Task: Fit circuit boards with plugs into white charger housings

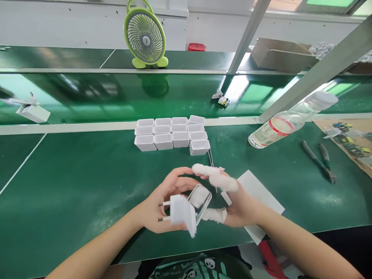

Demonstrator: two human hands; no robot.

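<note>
A white plug adapter with two metal pins is in front of me, its pin cover tilted away from its open-ended case. A pale block shows inside the case. My left hand is closed around the adapter from the left, with some fingers behind it. My right hand wears white finger covers and curls about the case from the right. Its thumb meets the case edge, and its index finger reaches over towards my left fingertips. Thin metal tweezers pass behind the right fingers; whether that hand holds them, I cannot tell.
Several open white cases stand in rows ahead. A clear bottle, cutting pliers and cardboard with small circuit parts are to the right. White paper lies beneath my right wrist. A green fan stands on the shelf.
</note>
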